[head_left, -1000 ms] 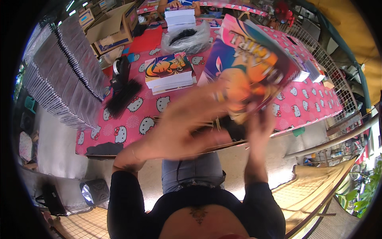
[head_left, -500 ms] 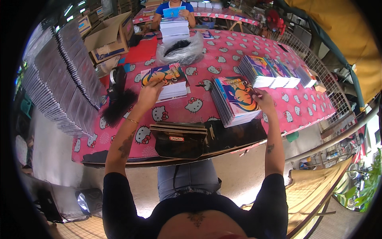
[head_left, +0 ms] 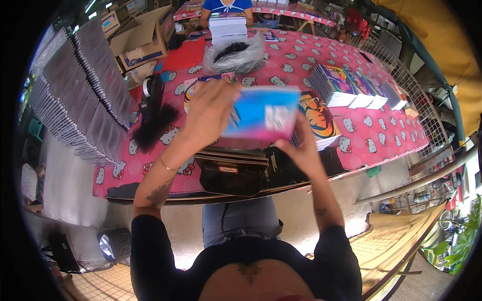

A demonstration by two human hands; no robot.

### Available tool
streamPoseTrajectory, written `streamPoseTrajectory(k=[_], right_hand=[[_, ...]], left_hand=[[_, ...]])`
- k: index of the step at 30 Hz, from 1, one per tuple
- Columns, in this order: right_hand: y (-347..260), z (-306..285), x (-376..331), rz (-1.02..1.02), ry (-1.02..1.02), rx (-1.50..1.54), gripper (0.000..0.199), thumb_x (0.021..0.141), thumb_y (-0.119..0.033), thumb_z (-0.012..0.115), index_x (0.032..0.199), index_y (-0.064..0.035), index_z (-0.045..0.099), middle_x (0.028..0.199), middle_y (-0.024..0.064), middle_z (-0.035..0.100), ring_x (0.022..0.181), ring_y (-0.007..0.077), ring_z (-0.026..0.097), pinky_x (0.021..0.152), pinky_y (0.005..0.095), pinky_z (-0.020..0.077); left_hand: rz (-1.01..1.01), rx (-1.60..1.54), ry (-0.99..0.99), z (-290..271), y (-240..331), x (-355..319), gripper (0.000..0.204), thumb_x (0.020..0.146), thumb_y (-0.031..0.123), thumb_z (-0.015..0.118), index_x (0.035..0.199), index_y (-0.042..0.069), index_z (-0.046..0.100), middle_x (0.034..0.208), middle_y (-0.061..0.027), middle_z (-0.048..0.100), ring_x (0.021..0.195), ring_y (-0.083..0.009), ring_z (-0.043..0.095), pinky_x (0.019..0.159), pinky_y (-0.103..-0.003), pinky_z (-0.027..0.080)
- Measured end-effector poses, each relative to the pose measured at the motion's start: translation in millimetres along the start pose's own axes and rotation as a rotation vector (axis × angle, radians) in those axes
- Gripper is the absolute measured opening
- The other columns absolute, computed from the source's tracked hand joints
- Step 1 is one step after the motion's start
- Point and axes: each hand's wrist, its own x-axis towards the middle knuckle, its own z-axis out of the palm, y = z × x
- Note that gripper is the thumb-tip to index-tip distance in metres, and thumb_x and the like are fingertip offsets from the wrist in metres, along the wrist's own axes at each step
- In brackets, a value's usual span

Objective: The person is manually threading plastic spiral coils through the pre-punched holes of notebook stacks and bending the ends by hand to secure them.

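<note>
A thin notebook [head_left: 256,114], blurred by motion, hangs above the table in front of me. Its blue and pink cover carries a white patch. My left hand [head_left: 213,108] grips it near the left edge, fingers curled and largely covering that end. At the right edge, my right hand [head_left: 304,150] holds it between thumb and fingers. Just behind the right hand stands a stack of notebooks [head_left: 319,118] with a colourful cartoon cover, partly hidden. Another cartoon-covered notebook pile [head_left: 193,88] shows only in part behind my left hand.
A dark purse [head_left: 233,175] sits at the front table edge. Tall grey spiral-bound stacks [head_left: 75,100] rise at left, by a bristly black bundle [head_left: 155,128]. Farther back are a clear bag [head_left: 233,52], a cardboard box [head_left: 143,42], more notebook stacks [head_left: 346,88] and a seated person [head_left: 226,7].
Both hands have left the two notebook piles and come toward the middle, now holding a notebook up between them. The person opposite no longer holds up a blue notebook.
</note>
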Motion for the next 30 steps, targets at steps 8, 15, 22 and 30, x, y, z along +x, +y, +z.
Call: streamPoseTrajectory(k=[8,15,22,30], right_hand=[[25.7,54.4,-59.6,0.235,0.111,0.307,0.023,0.092,-0.006,0.075,0.113,0.0018,0.069,0.106,0.0054,0.075,0.097,0.0099,0.066,0.087,0.0276,0.0525],[28.4,60.1,-56.0,0.257,0.057,0.224,0.025,0.092,-0.009,0.076,0.114,0.0013,0.069,0.103,0.0053,0.074,0.092,0.0099,0.065,0.083,0.0249,0.0507],[36.2,72.6,-72.0,0.247,0.038,0.162,0.029,0.093,-0.012,0.075,0.116,0.0041,0.067,0.104,0.0061,0.071,0.095,0.0113,0.063,0.087,0.0264,0.0484],[38.2,74.6,-68.6,0.221,0.067,0.365,0.037,0.097,-0.01,0.067,0.128,0.0058,0.058,0.117,0.0081,0.065,0.107,0.0143,0.059,0.096,0.0286,0.0448]], left_hand=[[0.04,-0.098,-0.242,-19.2,30.3,-17.1,0.023,0.086,0.004,0.065,0.109,0.004,0.064,0.086,-0.0098,0.06,0.082,-0.0289,0.059,0.077,-0.041,0.04],[0.071,-0.01,-0.248,-27.8,35.1,-28.9,0.028,0.083,0.005,0.067,0.111,0.006,0.065,0.091,-0.0073,0.062,0.082,-0.0258,0.059,0.078,-0.04,0.04],[0.057,0.246,-0.023,-19.1,58.1,-80.2,0.035,0.075,0.008,0.07,0.11,0.008,0.069,0.094,-0.0026,0.063,0.084,-0.0208,0.06,0.082,-0.039,0.041],[0.059,0.192,-0.36,-35.5,55.1,-41.0,0.034,0.075,0.019,0.067,0.106,0.005,0.068,0.091,-0.0035,0.064,0.092,-0.0182,0.063,0.086,-0.034,0.042]])
